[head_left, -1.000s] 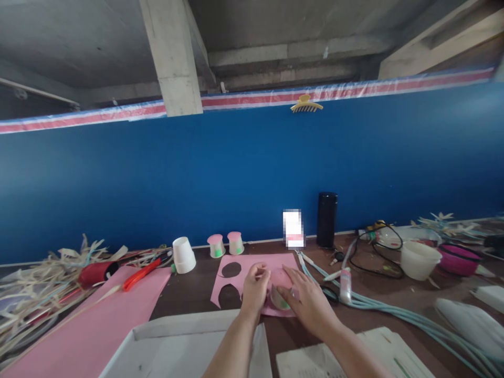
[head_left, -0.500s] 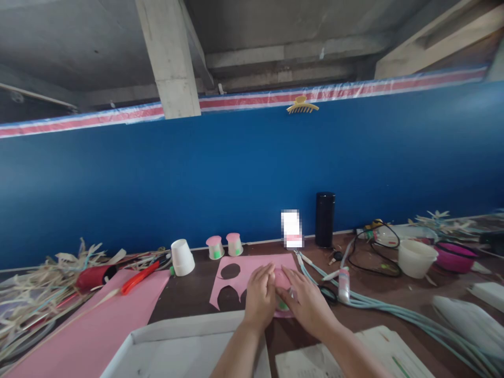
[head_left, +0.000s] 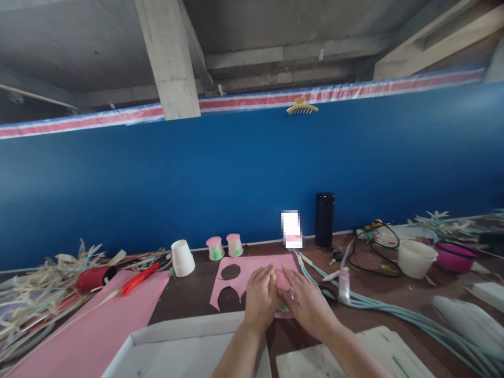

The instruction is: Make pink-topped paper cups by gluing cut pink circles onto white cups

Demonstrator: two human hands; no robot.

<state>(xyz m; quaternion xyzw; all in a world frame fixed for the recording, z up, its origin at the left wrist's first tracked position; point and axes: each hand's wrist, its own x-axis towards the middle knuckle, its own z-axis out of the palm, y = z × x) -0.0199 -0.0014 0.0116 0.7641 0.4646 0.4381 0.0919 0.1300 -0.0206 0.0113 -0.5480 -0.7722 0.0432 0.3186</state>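
Low over the table, my left hand [head_left: 260,299] and my right hand [head_left: 309,300] are cupped around a small paper cup [head_left: 282,305] from both sides. The cup shows a pink top and a green patch, and a pink rim shows beneath it; most of its wall is hidden by my fingers. Beside and behind my hands lies a pink sheet [head_left: 255,263] with round holes cut in it. Two small upturned cups [head_left: 214,249] with pink discs on top stand behind the sheet. A larger white paper cup [head_left: 183,258] is upside down to their left.
A white tray [head_left: 177,341] sits at the front. To the left are a pink sheet [head_left: 98,325], a red-handled tool [head_left: 139,278] and pale strips. A black flask [head_left: 325,219], a small bottle [head_left: 344,286], bluish cords [head_left: 409,312] and a white tub [head_left: 416,260] stand or lie right.
My hands stay around the paper cup with almost no movement. The fingers have shifted very slightly, and the other things lie as before.
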